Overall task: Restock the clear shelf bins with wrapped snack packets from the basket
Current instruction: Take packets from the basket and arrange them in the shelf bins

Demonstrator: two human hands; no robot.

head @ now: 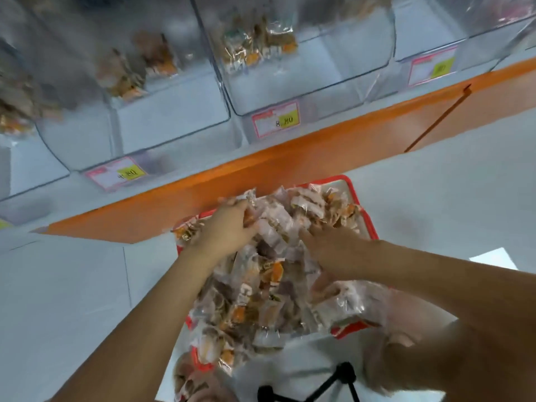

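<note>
Left hand (229,224): fingers curled, clutching a few packets at the far left of the pile; thumb side hidden.
Right hand (330,245): lies palm down on the pile, fingers pushed in among the wrappers; tips buried and blurred, so I cannot tell whether it grasps anything.
Packets (261,291): heaped in the basket and spilling over its near rim; clear crinkly film, glossy, with brown contents and orange patches.
Basket (369,224): red plastic, rounded corners, on the floor just below the shelf.
Bins (304,82): clear hard plastic, boxy with rounded front corners, side by side on the shelf; mostly bare inside.
Bin stock (258,44): a few of the same wrapped packets standing at the back of the middle bin; more, blurred, in the left ones.
Tags (275,118): pink-edged cards with a yellow patch, one on each bin front.
Shelf edge (290,158): smooth orange band.
Floor (58,300): pale, glossy tiles.
</note>
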